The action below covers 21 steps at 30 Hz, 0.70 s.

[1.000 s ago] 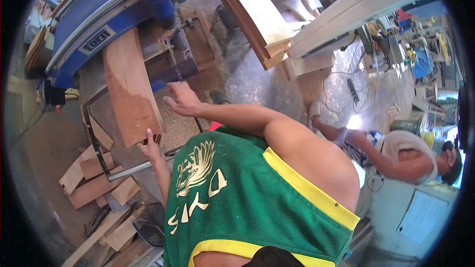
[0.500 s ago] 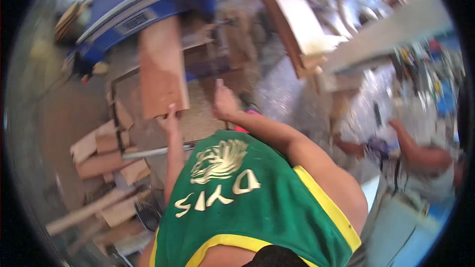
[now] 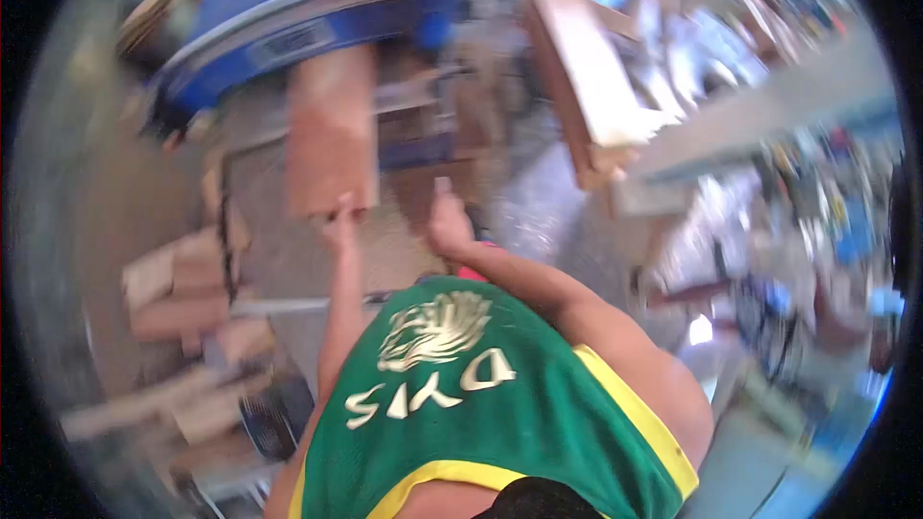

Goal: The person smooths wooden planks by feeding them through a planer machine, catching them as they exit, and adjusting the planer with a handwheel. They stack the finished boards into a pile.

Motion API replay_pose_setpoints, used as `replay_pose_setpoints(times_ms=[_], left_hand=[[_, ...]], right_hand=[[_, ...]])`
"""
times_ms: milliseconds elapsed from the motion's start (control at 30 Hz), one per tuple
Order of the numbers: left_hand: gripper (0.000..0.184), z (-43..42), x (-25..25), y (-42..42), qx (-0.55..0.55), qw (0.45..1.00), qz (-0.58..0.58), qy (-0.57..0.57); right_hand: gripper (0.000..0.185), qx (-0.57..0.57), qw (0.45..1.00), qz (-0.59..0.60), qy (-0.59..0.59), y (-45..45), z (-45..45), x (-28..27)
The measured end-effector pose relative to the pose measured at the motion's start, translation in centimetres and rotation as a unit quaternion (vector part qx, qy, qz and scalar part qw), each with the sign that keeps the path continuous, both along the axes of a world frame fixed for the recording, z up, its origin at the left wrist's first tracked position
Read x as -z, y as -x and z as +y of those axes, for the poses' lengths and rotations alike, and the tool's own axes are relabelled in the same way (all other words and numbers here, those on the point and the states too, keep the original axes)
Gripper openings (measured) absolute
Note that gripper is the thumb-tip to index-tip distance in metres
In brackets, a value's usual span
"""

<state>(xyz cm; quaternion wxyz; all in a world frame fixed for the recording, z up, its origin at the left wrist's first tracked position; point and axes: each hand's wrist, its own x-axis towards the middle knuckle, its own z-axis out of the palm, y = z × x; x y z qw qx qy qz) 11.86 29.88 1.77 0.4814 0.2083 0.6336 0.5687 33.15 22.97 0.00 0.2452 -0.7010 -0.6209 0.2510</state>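
A flat reddish-brown wooden board (image 3: 333, 135) runs away from me, its far end passing under a blue machine (image 3: 317, 2). My left hand (image 3: 341, 221) grips the board's near end at its right corner, a digit on top and the other fingers hidden below the edge. To the right of the board, apart from it, my right hand (image 3: 449, 223) hangs with one digit stretched forward. Nothing shows in that hand, though blur softens its other fingers.
Wood offcuts (image 3: 197, 269) lie piled at the left, near a black fan-like object (image 3: 269, 423). A long pale timber beam (image 3: 586, 58) stands at the upper right. Beyond it is a cluttered bench (image 3: 760, 115). A blurred person (image 3: 836, 317) is at the far right.
The board has slid a little farther toward the blue machine, with my left hand still on its near end. My right hand stays beside it. The whole view has shifted slightly.
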Motion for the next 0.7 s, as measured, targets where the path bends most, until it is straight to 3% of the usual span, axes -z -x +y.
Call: replay_pose_setpoints(times_ms=[33, 67, 100, 133, 167, 200, 367, 433, 533, 600, 667, 700], left_hand=[[0.056, -0.3, -1.7, -1.4, -0.004, 0.996, -0.003, -0.091], [0.055, -0.2, -2.3, -2.1, -0.019, 0.996, -0.044, -0.08], [0.056, 0.5, 0.4, -0.7, 0.018, 0.995, -0.066, -0.074], [0.072, 1.6, 1.5, -0.1, 0.05, 0.995, -0.037, -0.075], [0.075, 1.5, 0.2, -1.4, 0.024, 0.996, -0.001, -0.08], [0.077, 1.2, -1.2, -1.8, -0.016, 0.995, 0.042, -0.087], [0.088, 1.9, -1.9, -2.5, 0.006, 0.994, -0.015, -0.107], [0.091, 1.7, -1.2, -2.8, 0.009, 0.994, -0.029, -0.1], [0.092, 3.0, 0.0, -2.8, -0.038, 0.997, 0.019, -0.062], [0.096, 3.4, -0.9, -3.3, -0.043, 0.999, 0.012, -0.024], [0.096, 4.0, -0.9, -3.2, -0.05, 0.997, 0.053, 0.024], [0.097, 4.4, -0.9, -3.1, -0.052, 0.992, 0.091, 0.074]], right_hand=[[0.066, 0.021, 0.999, 0.011, 0.029, 0.1, 0.3, -0.1], [0.07, -0.004, 0.978, 0.08, 0.194, -1.1, 1.5, -2.0], [0.078, 0.016, 0.996, 0.027, 0.081, 0.0, 0.6, 3.0], [0.087, -0.023, 0.996, -0.002, 0.084, -0.6, 0.1, -0.1], [0.09, -0.014, 0.992, 0.032, 0.125, -0.9, 0.3, -2.5], [0.092, -0.034, 0.995, 0.026, 0.093, -1.1, 0.2, -2.1], [0.092, -0.035, 0.996, 0.05, 0.058, -5.3, -1.9, -2.7], [0.082, -0.024, 0.995, 0.101, -0.003, -8.9, -4.6, -2.9], [0.062, 0.121, 0.988, 0.082, 0.04, -15.8, -8.7, -6.6], [0.057, 0.203, 0.978, 0.01, 0.052, -23.1, -11.8, -3.8], [0.049, 0.276, 0.953, -0.109, -0.056, -31.5, -14.4, -3.2], [0.03, 0.311, 0.918, -0.176, -0.172, -35.9, -15.3, -3.5]])
